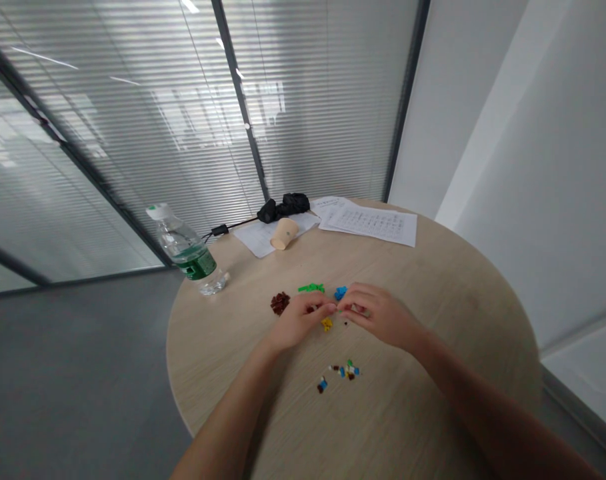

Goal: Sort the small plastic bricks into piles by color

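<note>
Head view: your left hand (299, 319) and right hand (380, 315) nearly meet just beyond the yellow pieces (327, 324), both narrowed; whether they pinch anything I cannot tell. Your left hand lies nearer them; blue pieces (341, 293) sit farther beyond, beside your right hand.

Plastic bottle (185, 248) (green-labelled), papers (375, 224), tan cup (285, 233)
</note>
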### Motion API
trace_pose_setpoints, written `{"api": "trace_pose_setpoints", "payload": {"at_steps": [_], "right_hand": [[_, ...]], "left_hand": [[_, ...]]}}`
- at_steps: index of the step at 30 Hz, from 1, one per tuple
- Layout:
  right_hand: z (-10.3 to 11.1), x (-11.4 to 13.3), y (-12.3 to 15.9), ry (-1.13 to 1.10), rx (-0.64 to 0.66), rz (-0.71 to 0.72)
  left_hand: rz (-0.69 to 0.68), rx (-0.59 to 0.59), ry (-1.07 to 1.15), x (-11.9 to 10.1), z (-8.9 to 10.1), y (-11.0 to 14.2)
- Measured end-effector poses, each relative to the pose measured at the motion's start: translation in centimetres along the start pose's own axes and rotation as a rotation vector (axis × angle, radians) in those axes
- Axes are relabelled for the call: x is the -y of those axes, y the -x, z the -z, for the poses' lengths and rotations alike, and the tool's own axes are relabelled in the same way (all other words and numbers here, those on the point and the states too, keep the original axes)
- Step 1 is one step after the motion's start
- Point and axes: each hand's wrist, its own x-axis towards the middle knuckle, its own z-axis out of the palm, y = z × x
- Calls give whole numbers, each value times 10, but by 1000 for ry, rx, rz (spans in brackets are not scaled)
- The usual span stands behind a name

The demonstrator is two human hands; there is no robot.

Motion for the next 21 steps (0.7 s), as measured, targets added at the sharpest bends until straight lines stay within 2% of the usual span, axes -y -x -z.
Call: {"api": "trace_pose_setpoints", "payload": {"at_steps": [7,12,14,18,21], "right_hand": [[-4,-1,1,63,-79,53],[-7,-1,1,90,-98,-7],[-7,-2,1,104,-113,-23],[-6,-3,1,117,-130,-47],[-7,-2,1,121,-128,-62]], "left_hand": [[73,-15,104,2,-6,-1],[65,-58,80,7,-12,-4],[40,-136,-44,13,-10,-5],[-10,-344,-512,27,3,-5],[10,-359,-704,35,10,-5]]}}
